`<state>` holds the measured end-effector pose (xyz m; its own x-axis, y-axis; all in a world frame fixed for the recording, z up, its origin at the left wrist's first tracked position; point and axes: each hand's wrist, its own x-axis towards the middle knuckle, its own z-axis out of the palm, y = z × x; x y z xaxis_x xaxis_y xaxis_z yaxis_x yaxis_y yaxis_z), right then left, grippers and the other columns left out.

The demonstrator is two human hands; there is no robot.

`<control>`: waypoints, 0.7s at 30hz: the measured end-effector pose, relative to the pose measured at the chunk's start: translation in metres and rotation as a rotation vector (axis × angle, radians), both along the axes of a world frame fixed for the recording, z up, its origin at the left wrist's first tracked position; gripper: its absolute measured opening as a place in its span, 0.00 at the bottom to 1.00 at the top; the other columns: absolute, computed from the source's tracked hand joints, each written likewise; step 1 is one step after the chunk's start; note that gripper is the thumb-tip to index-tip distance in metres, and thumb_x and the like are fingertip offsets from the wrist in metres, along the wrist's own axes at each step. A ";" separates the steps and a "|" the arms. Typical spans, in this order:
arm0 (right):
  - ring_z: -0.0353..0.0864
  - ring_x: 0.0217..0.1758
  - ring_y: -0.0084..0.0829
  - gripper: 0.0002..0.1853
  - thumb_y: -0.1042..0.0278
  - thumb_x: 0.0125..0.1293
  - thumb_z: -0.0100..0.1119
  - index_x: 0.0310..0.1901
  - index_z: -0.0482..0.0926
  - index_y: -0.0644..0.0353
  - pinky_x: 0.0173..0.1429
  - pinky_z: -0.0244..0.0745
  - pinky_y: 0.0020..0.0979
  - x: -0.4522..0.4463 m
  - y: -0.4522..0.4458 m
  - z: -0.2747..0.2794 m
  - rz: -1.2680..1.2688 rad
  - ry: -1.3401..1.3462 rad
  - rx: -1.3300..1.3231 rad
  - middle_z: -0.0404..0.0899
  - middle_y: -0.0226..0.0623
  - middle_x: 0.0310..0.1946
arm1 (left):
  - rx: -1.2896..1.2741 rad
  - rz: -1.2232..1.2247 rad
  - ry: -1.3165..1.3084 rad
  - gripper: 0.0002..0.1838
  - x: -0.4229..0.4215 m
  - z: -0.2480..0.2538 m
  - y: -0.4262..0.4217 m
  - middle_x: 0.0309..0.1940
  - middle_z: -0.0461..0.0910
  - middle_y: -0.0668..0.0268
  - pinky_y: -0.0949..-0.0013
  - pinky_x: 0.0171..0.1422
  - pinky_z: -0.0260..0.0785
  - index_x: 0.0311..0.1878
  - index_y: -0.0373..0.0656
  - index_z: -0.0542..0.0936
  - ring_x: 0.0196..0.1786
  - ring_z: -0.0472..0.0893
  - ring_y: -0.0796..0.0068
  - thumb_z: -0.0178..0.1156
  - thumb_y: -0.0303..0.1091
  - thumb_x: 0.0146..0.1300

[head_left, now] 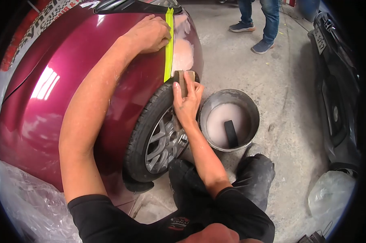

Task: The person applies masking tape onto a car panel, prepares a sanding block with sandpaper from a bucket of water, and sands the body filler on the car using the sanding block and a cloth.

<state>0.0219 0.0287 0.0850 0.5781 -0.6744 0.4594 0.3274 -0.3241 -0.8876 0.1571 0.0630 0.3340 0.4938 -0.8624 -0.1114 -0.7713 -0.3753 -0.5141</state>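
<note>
My left hand (150, 34) rests on the purple-red car fender (81, 77), its fingers loosely bent beside a strip of yellow-green masking tape (169, 44). Nothing shows in that hand. My right hand (187, 99) grips a brown sanding block (186, 81), with fingers stretched along its back. The block is against the car's edge above the wheel (162, 141), just below a pale, filler-like patch (183, 54) on the panel. The surface under the block is hidden.
A bucket (251, 105) of cloudy, pinkish liquid stands beside my right forearm, with a dark block (230, 133) in it. Another person's legs (270, 20) are at the back. A dark car bumper (338, 113) stands right. Plastic sheeting (25, 198) lies lower left.
</note>
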 end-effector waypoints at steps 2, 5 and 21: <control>0.76 0.53 0.44 0.27 0.64 0.70 0.72 0.70 0.80 0.55 0.60 0.74 0.41 0.005 0.006 0.008 0.021 0.000 -0.027 0.74 0.50 0.48 | 0.008 -0.008 -0.014 0.12 -0.001 0.002 -0.001 0.63 0.85 0.60 0.50 0.84 0.60 0.52 0.47 0.91 0.71 0.77 0.57 0.65 0.35 0.69; 0.77 0.53 0.48 0.28 0.64 0.70 0.72 0.70 0.80 0.57 0.61 0.75 0.42 0.032 -0.011 0.021 -0.005 0.055 0.033 0.74 0.54 0.49 | -0.031 -0.038 -0.007 0.12 0.004 -0.002 0.003 0.62 0.85 0.60 0.50 0.83 0.61 0.51 0.46 0.91 0.70 0.78 0.57 0.66 0.35 0.69; 0.76 0.53 0.52 0.28 0.64 0.68 0.73 0.69 0.81 0.55 0.61 0.75 0.44 0.013 0.007 0.002 -0.048 -0.022 -0.073 0.73 0.56 0.48 | -0.003 -0.010 -0.008 0.12 0.001 0.002 -0.001 0.63 0.85 0.61 0.51 0.83 0.61 0.53 0.47 0.91 0.71 0.77 0.57 0.65 0.35 0.69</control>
<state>0.0354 0.0360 0.0866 0.5355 -0.6652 0.5203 0.3290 -0.4031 -0.8540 0.1581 0.0619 0.3360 0.4860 -0.8677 -0.1050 -0.7707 -0.3688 -0.5197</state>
